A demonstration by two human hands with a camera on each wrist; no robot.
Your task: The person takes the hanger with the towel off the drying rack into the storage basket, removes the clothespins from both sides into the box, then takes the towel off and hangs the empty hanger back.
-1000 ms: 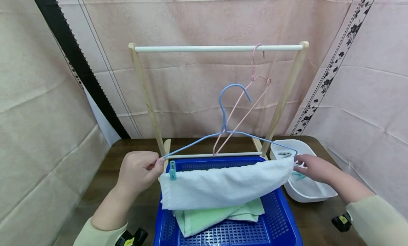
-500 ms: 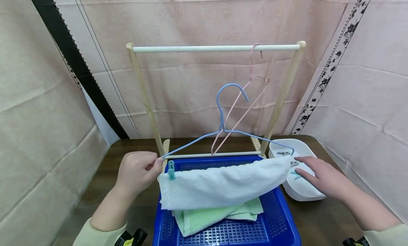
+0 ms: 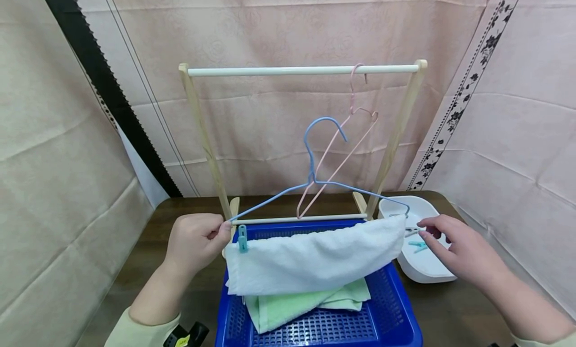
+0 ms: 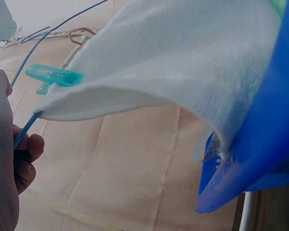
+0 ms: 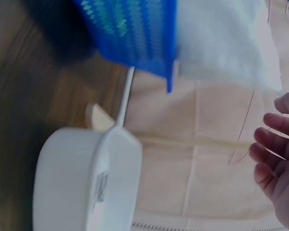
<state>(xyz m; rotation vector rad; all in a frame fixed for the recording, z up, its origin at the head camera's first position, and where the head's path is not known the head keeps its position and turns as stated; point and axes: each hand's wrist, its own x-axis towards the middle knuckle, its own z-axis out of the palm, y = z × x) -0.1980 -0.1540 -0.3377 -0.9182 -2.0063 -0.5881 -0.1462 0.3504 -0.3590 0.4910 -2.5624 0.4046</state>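
My left hand point(image 3: 198, 239) grips the left end of a blue hanger point(image 3: 310, 179), fingers curled round it. A white towel point(image 3: 315, 262) hangs on the hanger's lower part, with a teal clothespin point(image 3: 243, 238) clipped to its left end; the left wrist view shows the clothespin point(image 4: 53, 74) next to the hanger wire. My right hand point(image 3: 463, 247) is just right of the towel's right end, over a white tub point(image 3: 427, 272). Its fingers are loosely bent, and I see nothing held in the right wrist view. Several clothespins point(image 3: 418, 246) lie in the tub.
A blue basket point(image 3: 396, 307) with a green towel point(image 3: 292, 307) in it stands below. Behind is a rack with a white bar point(image 3: 270, 72), where a pink hanger point(image 3: 330, 147) hangs. Fabric surrounds the brown table point(image 3: 135, 267).
My right hand has let go near the towel's right end and moved back to the right, its fingers spreading and then bending. The left hand keeps its grip on the hanger.
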